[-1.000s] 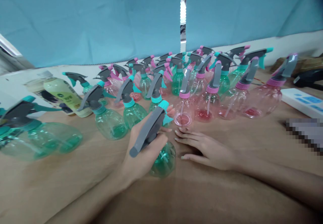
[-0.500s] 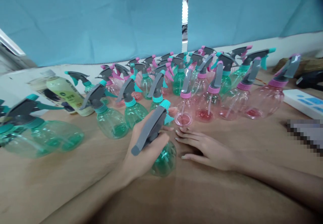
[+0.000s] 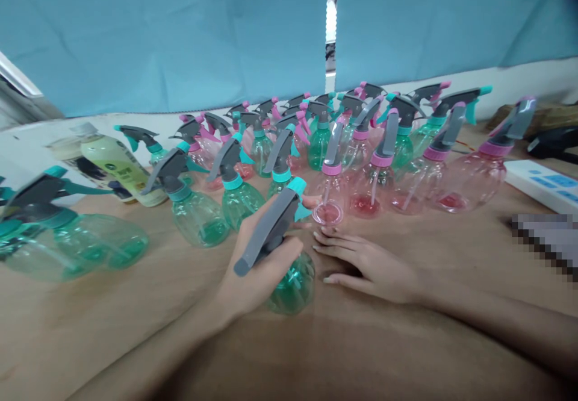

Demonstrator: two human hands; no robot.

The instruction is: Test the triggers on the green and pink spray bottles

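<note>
Holding position, basically: next to nothing has changed over the last second. Left hand (image 3: 258, 282) is still wrapped round the neck of a green spray bottle (image 3: 295, 292), at the centre of my clock face. Spray head (image 3: 266, 226) leans back over the hand, nozzle pointing to about 1 o'clock. One fingertip beyond the trigger (image 3: 301, 211) maybe shows a bit more than before; too blurred to call a squeeze. Bottle looks to be standing on the table (image 3: 361, 347), though I can't confirm base contact

Right hand (image 3: 374, 262) at 3 o'clock: nothing in it, palm down, fingers spread, same pose as before. Fingertips sit just beside the base of the nearest pink spray bottle (image 3: 329, 199), 1 o'clock; can't tell if they touch

Neighbours show no shift of their own, the whole view just slid slightly: green bottle (image 3: 198, 223) at 10, row of pink bottles from 1 to 2, yellow-green bottle (image 3: 120, 166) further out at 10, white box with blue marks (image 3: 544, 184) between 2 and 3

Meaning for the work, my read: a pause or steady hold with one bottle in hand, not released, right hand free
</note>
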